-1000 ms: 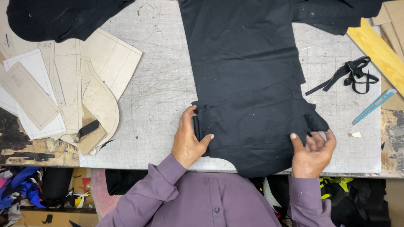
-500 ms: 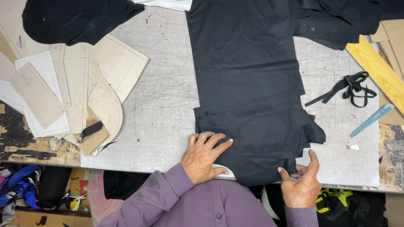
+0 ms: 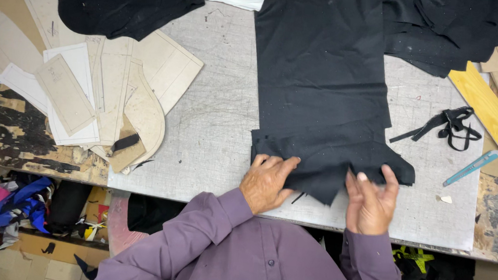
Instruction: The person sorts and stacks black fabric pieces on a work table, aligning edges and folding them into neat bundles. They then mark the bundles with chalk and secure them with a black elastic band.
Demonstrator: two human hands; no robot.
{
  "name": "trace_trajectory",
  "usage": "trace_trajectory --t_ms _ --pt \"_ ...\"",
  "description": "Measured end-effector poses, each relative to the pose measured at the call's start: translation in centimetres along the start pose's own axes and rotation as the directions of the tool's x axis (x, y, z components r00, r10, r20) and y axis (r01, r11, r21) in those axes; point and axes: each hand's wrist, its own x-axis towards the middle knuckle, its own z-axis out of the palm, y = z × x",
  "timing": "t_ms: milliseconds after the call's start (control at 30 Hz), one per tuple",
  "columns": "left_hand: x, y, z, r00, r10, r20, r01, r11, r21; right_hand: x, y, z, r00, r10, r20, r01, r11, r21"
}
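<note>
A long piece of black fabric [image 3: 323, 81] lies on the grey worktable [image 3: 215, 126], its near end folded into layers at the table's front edge. My left hand [image 3: 266, 183] rests flat on the folded near-left corner, fingers spread and pressing down. My right hand [image 3: 370, 204] is at the near-right corner, palm turned up, fingers curled under and pinching the fabric's edge. Both arms wear purple sleeves.
Cardboard pattern pieces [image 3: 106, 89] are stacked at the left, with another black cloth [image 3: 124, 2] above them. A black strap [image 3: 445, 127], a blue utility knife [image 3: 472, 167] and a yellow wooden ruler [image 3: 490, 116] lie at the right. Fabric scraps [image 3: 13, 205] sit below the table.
The folded end of the fabric has shifted toward the table's edge. My left hand moved onto the cloth and flattened; my right hand rose and took the right corner.
</note>
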Motion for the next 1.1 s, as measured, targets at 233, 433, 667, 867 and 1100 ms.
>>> trace_trajectory --t_ms 233,433,667,867,1100 --pt "0.9 -0.3 0.3 0.986 -0.150 -0.077 0.140 0.983 -0.121 1.2 -2.3 2.8 0.501 -0.222 0.837 0.865 0.086 -0.495" --pt "1.1 2.0 -0.6 0.983 0.000 -0.182 0.043 0.972 0.229 5.1 -3.1 1.8 0.366 -0.023 0.930 0.912 -0.187 -0.364" --pt "4.5 1.6 -0.7 0.992 -0.119 0.042 0.108 0.973 0.204 9.6 -4.5 5.0 0.587 0.418 0.693 0.776 -0.045 -0.630" --pt "8.8 -1.2 -3.7 0.800 -0.443 0.405 0.488 0.873 -0.010 8.3 -4.1 5.8 0.180 -0.128 0.975 0.942 -0.261 -0.208" --pt "6.1 0.4 -1.6 0.954 0.115 -0.277 0.015 0.904 0.426 12.4 -2.7 6.2 0.282 0.016 0.959 0.950 -0.145 -0.277"
